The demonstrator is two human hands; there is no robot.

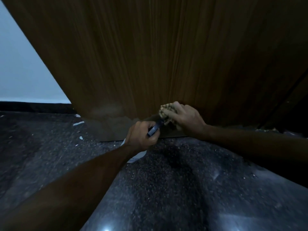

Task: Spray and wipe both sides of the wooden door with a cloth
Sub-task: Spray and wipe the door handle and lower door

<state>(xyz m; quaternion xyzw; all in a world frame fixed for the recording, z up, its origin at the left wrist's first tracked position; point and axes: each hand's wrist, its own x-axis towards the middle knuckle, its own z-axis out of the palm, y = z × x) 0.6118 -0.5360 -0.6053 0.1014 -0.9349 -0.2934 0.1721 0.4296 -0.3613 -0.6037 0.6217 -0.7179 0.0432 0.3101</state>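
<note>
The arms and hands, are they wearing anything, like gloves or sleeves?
No. The left hand and right hand wear no gloves, and I see no rings. Both forearms are bare as far back as the picture shows them, with no sleeve, watch or bracelet visible. The dim light could hide small things.

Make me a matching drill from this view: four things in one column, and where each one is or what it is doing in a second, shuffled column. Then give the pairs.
Things:
1. left hand
2. right hand
3. wooden door
4. pale scraps

Place or state:
A. lying on the dark floor, left of the hands
B. presses the checked cloth against the door's lower edge
C. grips the dark head of the spray bottle
D. stands upright, filling the upper view

Pairs: 1-C, 2-B, 3-D, 4-A
</note>
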